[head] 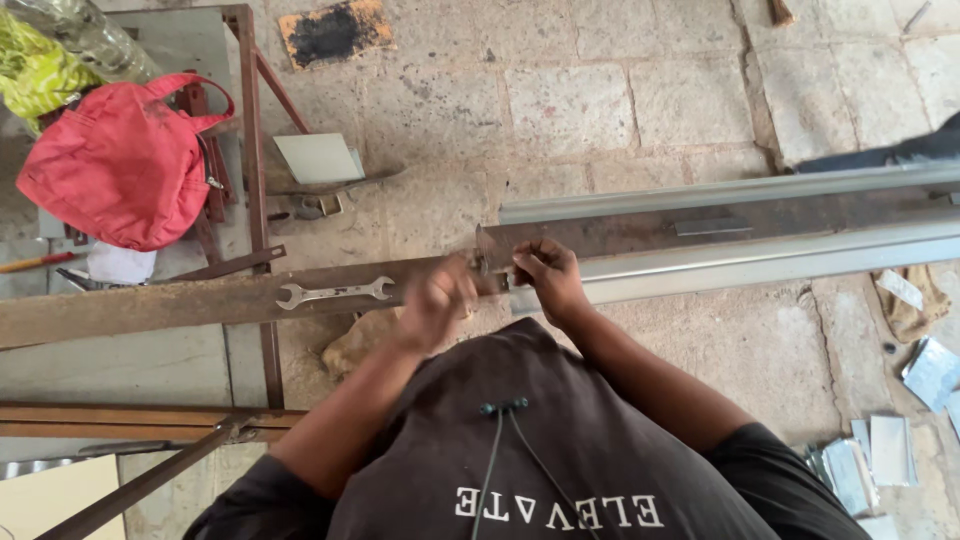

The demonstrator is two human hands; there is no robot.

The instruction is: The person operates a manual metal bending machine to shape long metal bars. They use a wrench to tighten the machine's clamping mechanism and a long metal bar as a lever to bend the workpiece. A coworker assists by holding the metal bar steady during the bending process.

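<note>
Dark shirt (pixel 560 460) fills foreground | right hand (pixel 548 276) fingers pinch small metal piece (pixel 492 252) at channel end (pixel 700 260) | left hand (pixel 437 300) blurred, grip unreadable | spanner (pixel 335 292) loose on rusty beam (pixel 150 305) | risk: sharp sheet edge may cut fingers; a knock may drop spanner.

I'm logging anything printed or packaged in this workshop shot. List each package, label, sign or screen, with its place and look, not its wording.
Shirt print: a row of pale letters on the person's dark shirt, bottom centre.
Red bag: soft, with handles, on the metal frame at upper left.
Yellow-green bag: crumpled, top left corner.
Signs, screens: none in view.
</note>
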